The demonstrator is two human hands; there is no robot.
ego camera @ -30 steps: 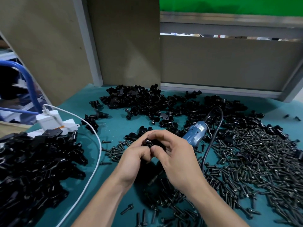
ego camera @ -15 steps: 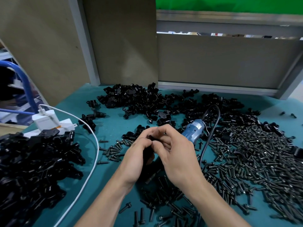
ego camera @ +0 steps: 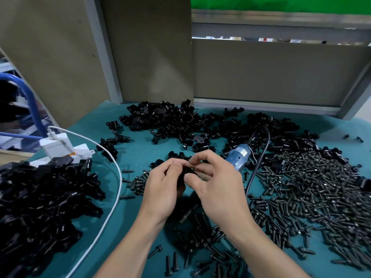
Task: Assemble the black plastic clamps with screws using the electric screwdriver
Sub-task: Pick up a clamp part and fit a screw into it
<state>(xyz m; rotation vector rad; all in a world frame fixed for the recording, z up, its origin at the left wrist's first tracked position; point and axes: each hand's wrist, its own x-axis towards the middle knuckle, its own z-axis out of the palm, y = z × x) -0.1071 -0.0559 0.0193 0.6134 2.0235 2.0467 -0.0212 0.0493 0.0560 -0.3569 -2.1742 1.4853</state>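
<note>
Little of the black clamp part (ego camera: 185,173) shows: it sits in the gap between the two hands, above the middle of the teal table surface (ego camera: 136,153), and the fingers cover most of it, so its shape and whether a screw is already in it cannot be made out. The left hand (ego camera: 162,185) curls round it from the left, knuckles up, thumb and forefinger closed on its top. The right hand (ego camera: 217,186) meets it from the right, thumb pressed to its near face and forefinger arched over it in a pinch, the other fingers bent behind. Both forearms run out of the bottom edge of the view. The blue electric screwdriver (ego camera: 239,157) lies on the surface just beyond the right hand, which hides its tip; its black cord (ego camera: 261,149) loops back toward the near edge. Loose screws (ego camera: 311,193) spread over the right side and run off the right edge. Unassembled clamps (ego camera: 170,121) are heaped along the far edge, and a second heap of clamps (ego camera: 40,203) is cut off at the left edge. A white cable (ego camera: 115,189) curves from a white charger (ego camera: 56,146) past that heap.
</note>
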